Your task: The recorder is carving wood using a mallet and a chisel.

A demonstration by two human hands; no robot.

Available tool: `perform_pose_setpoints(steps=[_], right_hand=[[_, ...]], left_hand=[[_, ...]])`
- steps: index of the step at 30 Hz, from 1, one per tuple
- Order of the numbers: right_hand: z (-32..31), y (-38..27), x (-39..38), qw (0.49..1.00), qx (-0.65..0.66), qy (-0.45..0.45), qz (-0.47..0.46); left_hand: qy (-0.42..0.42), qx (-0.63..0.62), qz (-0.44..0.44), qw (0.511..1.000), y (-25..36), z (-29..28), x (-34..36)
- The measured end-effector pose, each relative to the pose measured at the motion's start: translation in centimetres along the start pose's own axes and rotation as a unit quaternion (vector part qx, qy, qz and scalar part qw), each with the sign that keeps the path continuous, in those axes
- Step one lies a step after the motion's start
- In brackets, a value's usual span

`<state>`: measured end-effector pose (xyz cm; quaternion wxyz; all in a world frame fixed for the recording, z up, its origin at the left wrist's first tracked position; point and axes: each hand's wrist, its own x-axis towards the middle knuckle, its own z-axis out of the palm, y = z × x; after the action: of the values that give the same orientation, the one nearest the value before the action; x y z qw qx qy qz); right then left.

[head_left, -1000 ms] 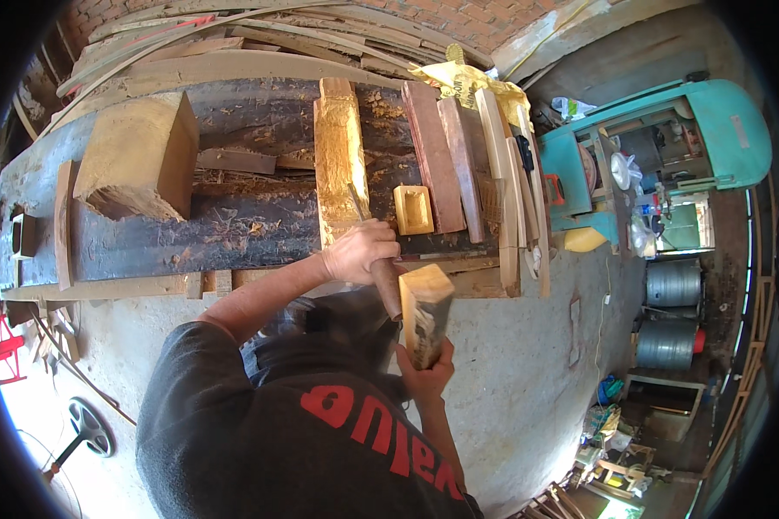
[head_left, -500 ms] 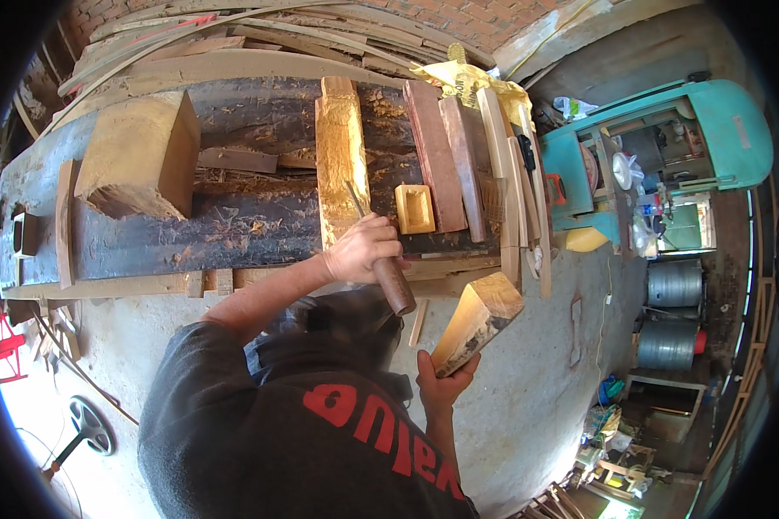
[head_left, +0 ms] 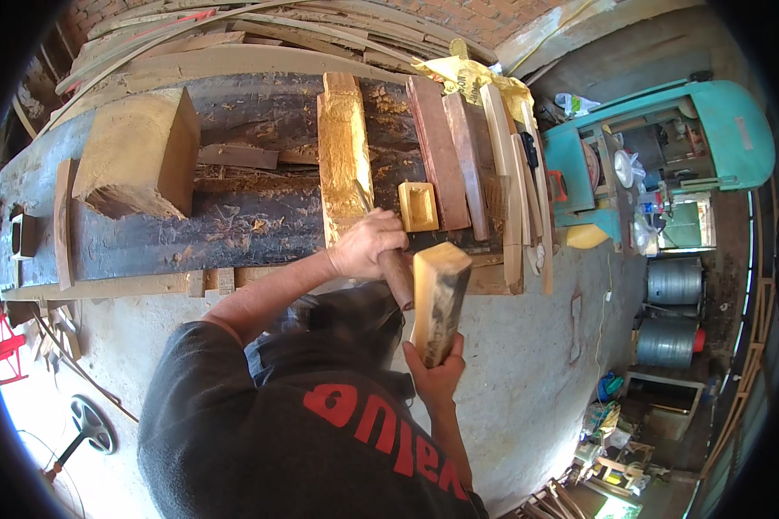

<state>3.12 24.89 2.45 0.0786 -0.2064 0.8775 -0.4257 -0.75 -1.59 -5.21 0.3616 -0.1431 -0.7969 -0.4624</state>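
Note:
My left hand is closed around the brown wooden handle of a chisel. The chisel's blade points away from me and meets the near part of a yellow hollowed-out wood piece lying across the bench. In my right hand is a wooden block, yellow with dark stains, gripped by its lower end. The block stands upright beside the butt of the chisel handle; whether they touch I cannot tell. Right of the left hand lies a small yellow box-shaped wood piece with a hollow.
The dark bench carries a large wooden block, reddish planks and pale strips. Wood shavings lie about. A turquoise machine stands at the right, with metal drums nearer me. Long boards are piled behind the bench.
My right hand has swung the wooden block left and more upright, up to the chisel's handle. The left hand keeps the chisel in nearly the same place.

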Motion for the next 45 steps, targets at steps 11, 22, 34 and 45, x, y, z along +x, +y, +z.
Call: perform_pose_setpoints(steps=[11, 22, 34, 45], right_hand=[[-0.4, 1.0, -0.5, 0.997, -0.024, -0.012, 0.073], [0.3, 2.6, -1.3, 0.999, 0.001, 0.007, 0.051], [-1.0, 1.0, -2.6, 0.992, 0.015, 0.058, -0.110], [-0.4, 0.8, -0.8, 0.999, 0.000, -0.007, 0.039]], left_hand=[[-0.020, 0.041, 0.020, 0.999, -0.4, 0.4, -0.7], [0.002, 0.071, -0.015, 0.997, 0.0, 0.5, -0.6], [0.056, 0.028, -0.010, 0.998, 0.8, 0.4, -0.6], [-0.018, 0.110, -0.014, 0.994, 0.0, 0.8, -0.9]])
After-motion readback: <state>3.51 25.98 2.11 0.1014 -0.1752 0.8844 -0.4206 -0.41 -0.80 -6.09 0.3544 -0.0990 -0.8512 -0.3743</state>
